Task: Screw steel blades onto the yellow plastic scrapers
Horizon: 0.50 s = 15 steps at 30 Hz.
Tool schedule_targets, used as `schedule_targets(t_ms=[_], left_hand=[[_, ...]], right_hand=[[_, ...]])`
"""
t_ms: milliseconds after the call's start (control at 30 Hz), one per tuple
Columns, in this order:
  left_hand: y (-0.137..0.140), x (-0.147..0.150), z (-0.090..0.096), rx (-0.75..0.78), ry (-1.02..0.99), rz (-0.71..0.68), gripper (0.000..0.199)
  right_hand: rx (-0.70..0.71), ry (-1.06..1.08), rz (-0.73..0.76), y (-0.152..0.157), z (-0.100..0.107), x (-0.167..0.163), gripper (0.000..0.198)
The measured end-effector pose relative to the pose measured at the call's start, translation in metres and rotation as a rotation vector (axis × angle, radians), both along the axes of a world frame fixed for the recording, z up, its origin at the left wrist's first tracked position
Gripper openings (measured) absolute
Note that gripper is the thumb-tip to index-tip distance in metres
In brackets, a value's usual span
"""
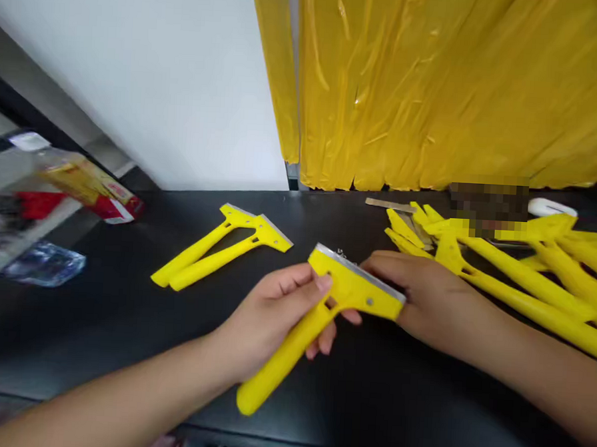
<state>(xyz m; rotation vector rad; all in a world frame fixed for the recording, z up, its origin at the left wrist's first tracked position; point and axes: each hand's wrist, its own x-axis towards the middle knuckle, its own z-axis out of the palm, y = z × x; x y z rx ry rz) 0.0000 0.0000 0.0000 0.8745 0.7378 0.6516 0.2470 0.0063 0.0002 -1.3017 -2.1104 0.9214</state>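
A yellow scraper (348,289) with a broad head and a metal strip along its edge is in my left hand (268,309). The thumb presses on the head near the neck and the fingers curl beneath. Its handle slants down toward me. Against the far end of the head, my right hand (425,293) reaches in behind it, so its fingers are mostly hidden. Small shiny metal bits (344,255), too small to name surely, show just beyond the metal edge. Two more yellow scrapers (217,246) lie side by side to the left.
Several yellow scraper handles (520,288) are piled at the right on the black table (172,337). A drink bottle (90,179) lies at the left, near a clear plastic packet (46,263). Yellow plastic sheeting (410,89) and a white panel (186,77) stand behind.
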Motion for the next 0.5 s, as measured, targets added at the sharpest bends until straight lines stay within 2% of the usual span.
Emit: schedule_targets(t_ms=[100,200,333,500], left_hand=[[-0.011,-0.001,0.004,-0.040,0.019,-0.170,0.033],[-0.015,-0.001,0.006,-0.068,0.053,-0.229,0.031],[-0.012,-0.002,0.005,-0.072,0.072,-0.209,0.029],[-0.007,-0.002,0.002,-0.037,0.081,-0.175,0.030]], right_hand=[[-0.358,0.233,-0.034,-0.006,0.010,-0.006,0.021],[-0.625,0.429,-0.018,-0.008,0.013,-0.010,0.027],[-0.801,0.524,-0.015,-0.008,0.011,-0.007,0.038],[-0.891,0.609,-0.001,-0.006,0.008,0.001,0.048]])
